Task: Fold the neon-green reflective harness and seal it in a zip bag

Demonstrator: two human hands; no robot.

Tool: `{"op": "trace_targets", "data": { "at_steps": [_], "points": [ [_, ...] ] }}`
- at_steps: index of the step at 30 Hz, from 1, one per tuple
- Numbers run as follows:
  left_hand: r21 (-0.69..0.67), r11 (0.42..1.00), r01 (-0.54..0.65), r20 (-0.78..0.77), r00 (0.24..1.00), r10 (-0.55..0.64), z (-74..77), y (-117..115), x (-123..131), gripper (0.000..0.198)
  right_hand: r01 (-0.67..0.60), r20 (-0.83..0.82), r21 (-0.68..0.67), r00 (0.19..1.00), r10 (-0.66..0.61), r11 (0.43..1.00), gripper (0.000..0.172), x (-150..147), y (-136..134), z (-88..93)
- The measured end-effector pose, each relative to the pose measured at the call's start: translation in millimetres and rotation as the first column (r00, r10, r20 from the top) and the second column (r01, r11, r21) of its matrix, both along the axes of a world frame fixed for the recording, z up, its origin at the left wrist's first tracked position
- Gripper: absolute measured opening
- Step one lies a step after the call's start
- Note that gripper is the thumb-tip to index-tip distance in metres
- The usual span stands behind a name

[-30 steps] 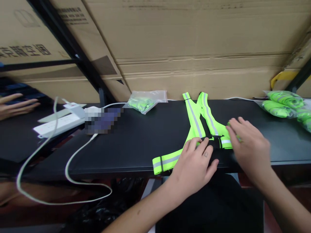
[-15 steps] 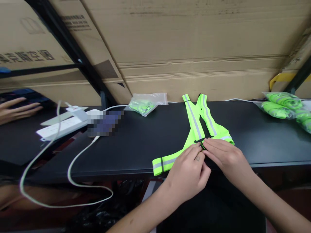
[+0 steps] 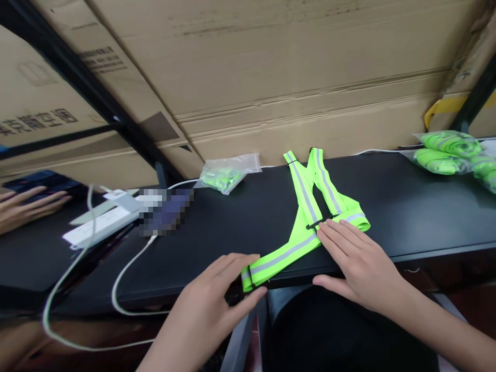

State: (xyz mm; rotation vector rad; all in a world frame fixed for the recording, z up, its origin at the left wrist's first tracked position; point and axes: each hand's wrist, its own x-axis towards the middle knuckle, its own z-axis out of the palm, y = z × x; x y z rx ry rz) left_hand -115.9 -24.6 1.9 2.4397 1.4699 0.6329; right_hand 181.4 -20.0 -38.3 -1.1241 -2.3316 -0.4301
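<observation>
A neon-green reflective vest (image 3: 287, 253) made of straps with grey stripes lies on the black table, its two shoulder straps pointing toward the cardboard. A black buckle (image 3: 318, 222) joins the straps at its middle. My right hand (image 3: 354, 261) rests flat over the belt just below the buckle, fingers stretched out and thumb apart. At the belt's left end, beside a black slider, my left hand (image 3: 217, 289) has its thumb and fingers apart around the folded strap. Whether those fingers touch the strap is hard to make out.
A clear bag (image 3: 228, 173) with a green vest lies at the back; several bagged vests (image 3: 445, 152) sit at the right. On the left are a white power strip (image 3: 101, 227), a cable (image 3: 116, 281) and a blurred-out device (image 3: 168, 212). Another person's hand (image 3: 33, 206) is at far left.
My left hand has left the buckle and moved left to the belt's end, opening. My right hand has flattened onto the belt near the buckle. The view has tilted slightly.
</observation>
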Motion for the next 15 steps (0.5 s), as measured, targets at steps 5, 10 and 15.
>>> {"op": "trace_targets", "data": {
  "at_steps": [5,10,15],
  "points": [
    [-0.206,0.978,-0.038,0.528,0.837,0.143,4.1,7.0,11.1,0.038,0.003,-0.012,0.012,1.0,-0.003,1.0,0.067,-0.2,0.6,-1.5],
    [-0.123,0.991,0.06,0.774,0.631,0.058,24.5,42.0,54.6,0.039,0.018,-0.007,0.051,1.0,-0.018,0.999,0.071,-1.6,0.3,-0.8],
    [-0.091,0.96,0.265,0.707,0.696,-0.125,50.9,83.6,125.3,0.04,0.031,-0.024,0.085,0.999,-0.029,0.996,0.076,-2.0,1.0,-4.1]
  ]
}}
